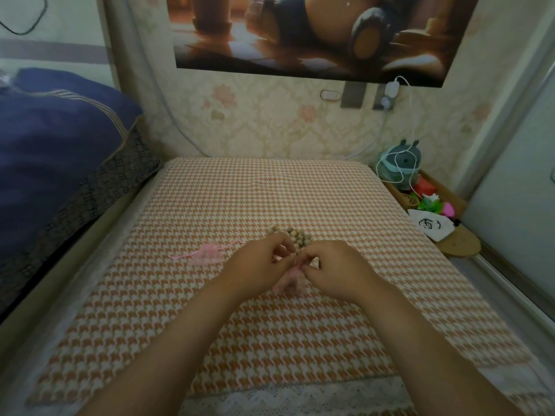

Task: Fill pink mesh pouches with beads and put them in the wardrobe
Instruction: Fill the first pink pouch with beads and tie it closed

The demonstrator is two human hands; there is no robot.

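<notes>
Both hands meet over the middle of the counter (pixel 240 193), which is padded and covered in an orange-and-white houndstooth cloth.

- Left hand (pixel 258 265): fingers curled in, fingertips pinching the top of a pink mesh pouch (pixel 288 282). I cannot tell whether a bead sits in the pinch too.
- Right hand (pixel 336 271): thumb and forefinger nip the same pouch's upper edge from the other side. The other fingers are folded.
- The pouch hangs between the two hands and bunches below them, with its bottom at or just above the cloth. Too blurred to tell what is inside it.
- Beads (pixel 295 235): a small tan heap on the cloth just beyond the fingertips, partly hidden by them.
- Second pouch (pixel 207 254): lies flat to the left of the left hand, apart from it, drawstring trailing left.

Edges and room:
- Open cloth on every side of the hands, widest beyond the beads, out to the papered wall (pixel 270 127).
- Left of the hands, the counter edge drops to a gap, then blue bedding (pixel 54 139) rises above it.
- Right of the hands, past the edge, stands a wooden tray (pixel 444 187) with a grey plush toy (pixel 398 163), a white cable (pixel 411 121) looped over the toy, and a white drawstring bag (pixel 431 225) just beside the edge.
- Farther right is a pale panel (pixel 516 175).
- The near edge, under the forearms, ends in lace trim (pixel 300 397).
</notes>
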